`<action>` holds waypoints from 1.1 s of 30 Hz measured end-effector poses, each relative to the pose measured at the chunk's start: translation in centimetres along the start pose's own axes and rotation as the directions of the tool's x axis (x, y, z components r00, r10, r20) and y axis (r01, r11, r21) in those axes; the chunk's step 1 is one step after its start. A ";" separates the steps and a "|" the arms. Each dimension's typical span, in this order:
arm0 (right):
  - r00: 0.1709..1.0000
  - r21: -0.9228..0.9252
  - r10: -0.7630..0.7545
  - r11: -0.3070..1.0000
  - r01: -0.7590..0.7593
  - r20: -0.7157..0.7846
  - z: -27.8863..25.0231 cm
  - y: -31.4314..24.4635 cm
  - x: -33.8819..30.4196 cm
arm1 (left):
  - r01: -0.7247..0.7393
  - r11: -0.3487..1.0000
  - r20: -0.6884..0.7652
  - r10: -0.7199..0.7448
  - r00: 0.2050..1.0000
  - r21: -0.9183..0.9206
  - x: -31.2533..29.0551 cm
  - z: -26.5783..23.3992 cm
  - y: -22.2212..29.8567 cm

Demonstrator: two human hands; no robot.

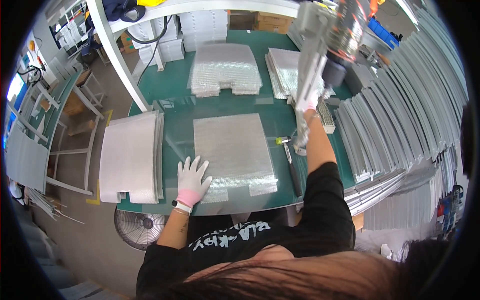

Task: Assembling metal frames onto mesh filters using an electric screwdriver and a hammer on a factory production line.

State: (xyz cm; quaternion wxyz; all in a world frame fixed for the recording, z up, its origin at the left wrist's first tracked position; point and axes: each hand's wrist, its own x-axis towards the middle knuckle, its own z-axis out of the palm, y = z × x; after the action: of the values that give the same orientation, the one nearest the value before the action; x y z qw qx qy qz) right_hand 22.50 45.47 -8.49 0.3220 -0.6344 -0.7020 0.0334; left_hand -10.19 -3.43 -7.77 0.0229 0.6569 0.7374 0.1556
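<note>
My left hand (194, 181), in a white glove with a pink cuff, lies with spread fingers at the left edge of a translucent plastic sheet (232, 145). This sheet has notches in its near edge and lies flat before me. My right hand (312, 101) reaches far forward beside a small tray (326, 119) of parts too small to make out. A grey metal bracket (312, 65) carrying a black power tool (345, 35) covers most of that hand, so its fingers are hidden. A hammer (290, 165) with a yellow-green tip and black handle lies right of the sheet.
On the green table (172, 112), a stack of white sheets (131, 157) stands at the left. Translucent sheet stacks (226, 67) lie at the back. Long rows of grey panels (395, 115) stand along the right side. A white frame post (117, 55) rises at the back left.
</note>
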 end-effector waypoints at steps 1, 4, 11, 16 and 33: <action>0.987 0.036 0.120 0.992 -0.124 0.110 0.5 1.5 1.7 | -0.019 1.000 0.008 0.019 1.000 -0.004 0.5 0.2 0.2; 0.962 -0.165 0.162 0.978 -0.127 0.221 1.7 -3.9 1.2 | 0.051 0.998 0.017 -0.052 0.999 0.032 -0.6 -0.7 -0.3; 0.956 -0.135 0.094 0.989 -0.058 0.278 -8.0 -11.1 -1.1 | 0.046 0.999 -0.008 -0.046 0.999 0.019 -0.5 -0.8 -0.2; 0.940 -0.248 0.038 0.967 0.051 0.339 -8.5 -9.5 -1.8 | 0.040 0.999 -0.020 -0.039 0.999 0.035 -0.5 -0.3 -0.4; 0.853 -0.321 0.120 0.945 0.058 0.508 -9.9 -9.9 -1.6 | 0.062 0.997 -0.007 -0.062 0.998 0.035 -1.3 0.0 -0.9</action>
State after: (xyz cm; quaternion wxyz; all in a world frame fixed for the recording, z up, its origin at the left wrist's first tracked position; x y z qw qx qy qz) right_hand 18.72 38.52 3.16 0.0105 -0.6570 -0.7481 0.0932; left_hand -10.85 -4.82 -8.24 0.0142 0.6335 0.7601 0.1437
